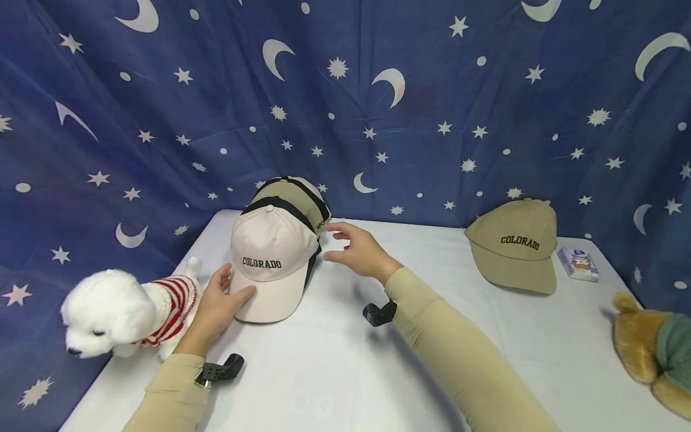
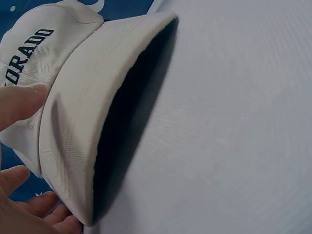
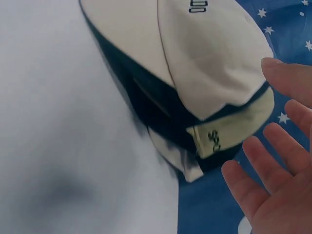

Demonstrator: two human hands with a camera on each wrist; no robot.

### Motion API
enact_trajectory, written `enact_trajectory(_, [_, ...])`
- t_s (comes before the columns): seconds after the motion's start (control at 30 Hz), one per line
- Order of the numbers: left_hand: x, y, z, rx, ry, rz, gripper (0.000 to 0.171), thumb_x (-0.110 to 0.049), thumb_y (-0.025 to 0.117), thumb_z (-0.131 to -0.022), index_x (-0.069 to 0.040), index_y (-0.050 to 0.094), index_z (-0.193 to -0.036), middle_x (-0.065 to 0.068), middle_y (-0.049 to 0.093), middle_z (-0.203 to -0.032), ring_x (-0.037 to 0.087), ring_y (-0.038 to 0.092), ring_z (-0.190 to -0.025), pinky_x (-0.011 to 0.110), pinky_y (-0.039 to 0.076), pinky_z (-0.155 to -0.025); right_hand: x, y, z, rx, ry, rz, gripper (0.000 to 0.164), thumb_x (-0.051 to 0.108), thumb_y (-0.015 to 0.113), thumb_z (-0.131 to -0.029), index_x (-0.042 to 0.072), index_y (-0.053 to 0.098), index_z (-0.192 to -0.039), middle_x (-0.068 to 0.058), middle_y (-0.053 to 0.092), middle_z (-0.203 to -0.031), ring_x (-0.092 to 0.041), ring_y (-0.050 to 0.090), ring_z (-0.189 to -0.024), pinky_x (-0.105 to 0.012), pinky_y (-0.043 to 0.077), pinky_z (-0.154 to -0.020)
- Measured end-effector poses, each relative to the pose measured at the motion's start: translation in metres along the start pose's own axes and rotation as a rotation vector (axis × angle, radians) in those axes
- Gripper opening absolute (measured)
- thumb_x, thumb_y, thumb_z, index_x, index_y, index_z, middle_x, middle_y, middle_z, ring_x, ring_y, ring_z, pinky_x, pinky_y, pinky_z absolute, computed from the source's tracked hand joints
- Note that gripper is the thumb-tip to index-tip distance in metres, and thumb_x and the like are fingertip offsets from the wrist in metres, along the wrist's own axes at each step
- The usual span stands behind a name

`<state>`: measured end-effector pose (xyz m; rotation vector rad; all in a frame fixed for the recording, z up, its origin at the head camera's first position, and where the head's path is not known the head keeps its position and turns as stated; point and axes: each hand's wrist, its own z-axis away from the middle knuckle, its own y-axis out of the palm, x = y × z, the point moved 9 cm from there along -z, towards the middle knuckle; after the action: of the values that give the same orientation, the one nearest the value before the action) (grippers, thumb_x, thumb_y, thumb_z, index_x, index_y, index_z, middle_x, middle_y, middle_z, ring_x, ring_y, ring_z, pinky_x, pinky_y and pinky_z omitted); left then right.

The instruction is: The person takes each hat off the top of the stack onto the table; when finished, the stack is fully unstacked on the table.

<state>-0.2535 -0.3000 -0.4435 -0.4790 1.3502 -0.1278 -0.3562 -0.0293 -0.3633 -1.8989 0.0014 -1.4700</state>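
White cap (image 1: 270, 240) at the front of a nested stack, left of centre on the tabletop (image 1: 302, 372).
The left hand (image 1: 218, 303) is loosely spread at the brim, thumb over it, firm contact unclear; the right hand (image 1: 361, 249), wide open, holds nothing beside the stack. Only the right wrist view bares a pale edge (image 3: 192, 173) low in the stack; only the head view includes the plush dog (image 1: 108, 309), lower left.

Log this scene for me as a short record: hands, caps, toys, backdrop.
Left hand: at the white cap, contact unclear
Right hand: fingers spread beside the stacked caps
Stacked caps: white one foremost, reading COLORADO
Separate cap: tan, also reading COLORADO
Toys: white dog at left, brown plush at right edge
Backdrop: blue, moon and star pattern
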Motion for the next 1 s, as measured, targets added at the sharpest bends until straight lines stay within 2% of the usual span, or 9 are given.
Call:
enact_trajectory(0.2, [0.003, 0.003, -0.004, 0.013, 0.006, 0.009, 0.095, -0.015, 0.072, -0.092, 0.001, 0.006, -0.159, 0.027, 0.009, -0.163, 0.039, 0.01, -0.15, 0.046, 0.013, -0.12, 0.001, 0.014, -0.008, 0.021, 0.017, -0.038, 0.06, 0.018, 0.078, -0.087, 0.015, 0.055, -0.142, -0.004, 0.048, -0.15, -0.026, 0.048, -0.135, -0.041, 0.047, -0.1])
enact_trajectory(0.47, [0.005, 0.004, -0.006, 0.013, -0.008, -0.002, 0.096, -0.013, 0.072, -0.091, 0.002, 0.006, -0.158, 0.03, 0.01, -0.161, 0.039, 0.009, -0.15, 0.046, 0.012, -0.12, 0.007, 0.032, -0.016, 0.061, 0.006, -0.095, 0.066, 0.013, 0.078, -0.087, 0.013, 0.05, -0.147, -0.004, 0.045, -0.151, -0.024, 0.044, -0.137, -0.044, 0.041, -0.107])
enact_trajectory(0.6, [0.005, 0.004, -0.006, 0.014, -0.007, -0.005, 0.097, -0.013, 0.073, -0.09, 0.002, 0.006, -0.158, 0.031, 0.01, -0.161, 0.039, 0.009, -0.15, 0.046, 0.012, -0.12, 0.011, 0.037, -0.018, 0.075, -0.023, -0.093, 0.067, 0.012, 0.077, -0.088, 0.01, 0.048, -0.148, -0.006, 0.045, -0.151, -0.027, 0.041, -0.139, -0.046, 0.035, -0.111])
enact_trajectory(0.83, [0.004, 0.004, -0.006, 0.013, -0.004, 0.004, 0.096, -0.011, 0.073, -0.09, 0.002, 0.006, -0.158, 0.029, 0.01, -0.162, 0.038, 0.009, -0.15, 0.046, 0.012, -0.12, 0.021, 0.04, -0.017, 0.075, -0.066, -0.075, 0.065, 0.014, 0.076, -0.088, 0.008, 0.049, -0.147, -0.007, 0.049, -0.148, -0.024, 0.039, -0.14, -0.042, 0.03, -0.115])
enact_trajectory(1.0, [0.003, 0.003, -0.004, 0.01, 0.002, 0.008, 0.097, -0.01, 0.073, -0.089, 0.001, 0.006, -0.159, 0.027, 0.011, -0.162, 0.04, 0.011, -0.149, 0.049, 0.015, -0.119, 0.029, 0.044, -0.016, 0.079, -0.105, -0.093, 0.07, 0.01, 0.077, -0.086, 0.008, 0.045, -0.148, -0.009, 0.043, -0.152, -0.028, 0.036, -0.142, -0.045, 0.03, -0.115])
